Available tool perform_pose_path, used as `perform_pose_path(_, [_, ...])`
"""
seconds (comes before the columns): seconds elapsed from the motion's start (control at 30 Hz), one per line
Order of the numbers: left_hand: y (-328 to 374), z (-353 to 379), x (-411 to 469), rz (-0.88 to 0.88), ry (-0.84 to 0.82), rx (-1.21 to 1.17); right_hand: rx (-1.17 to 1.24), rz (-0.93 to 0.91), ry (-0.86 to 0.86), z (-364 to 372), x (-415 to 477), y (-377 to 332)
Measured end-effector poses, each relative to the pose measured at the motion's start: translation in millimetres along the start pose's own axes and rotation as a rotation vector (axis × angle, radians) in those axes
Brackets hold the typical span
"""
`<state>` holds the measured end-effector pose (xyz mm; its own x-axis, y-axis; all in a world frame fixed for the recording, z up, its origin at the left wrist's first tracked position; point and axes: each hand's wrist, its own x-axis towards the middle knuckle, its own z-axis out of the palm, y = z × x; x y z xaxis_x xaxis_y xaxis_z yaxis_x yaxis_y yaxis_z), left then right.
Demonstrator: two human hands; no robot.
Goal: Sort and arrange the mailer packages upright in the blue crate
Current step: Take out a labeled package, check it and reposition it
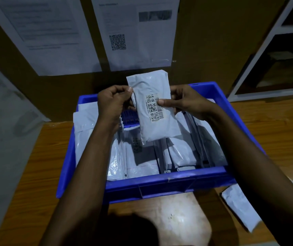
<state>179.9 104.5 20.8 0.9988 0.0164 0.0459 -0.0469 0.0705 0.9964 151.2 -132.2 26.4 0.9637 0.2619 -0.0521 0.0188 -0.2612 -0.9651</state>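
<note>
A grey mailer package (155, 121) with a barcode label is held upright above the blue crate (168, 183). My left hand (112, 102) pinches its left edge between thumb and fingers. My right hand (184, 102) grips its right side, thumb across the label. Inside the crate several grey mailers (138, 162) stand on edge, in a row on the left and another (195, 144) on the right.
The crate sits on a wooden table (35, 166). One loose mailer (239, 208) lies on the table at the right, near my right forearm. Printed sheets (138, 32) hang on the brown wall behind. A white shelf frame (259, 59) stands at the right.
</note>
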Motion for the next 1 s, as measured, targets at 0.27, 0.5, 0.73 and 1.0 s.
perform_pose_path(0.27, [-7,-3,0,0.190,0.121,0.340,-0.002,0.161,-0.004,14,8,11])
perform_pose_path(0.5, [-7,-4,0,0.218,0.109,0.406,-0.177,0.363,-0.118,53,20,35])
perform_pose_path(0.73, [-9,-1,-1,0.189,0.096,0.413,-0.339,0.520,-0.209,102,37,55])
perform_pose_path(1.0, [-8,0,0,0.191,0.069,0.407,-1.024,0.231,-0.172,114,36,61])
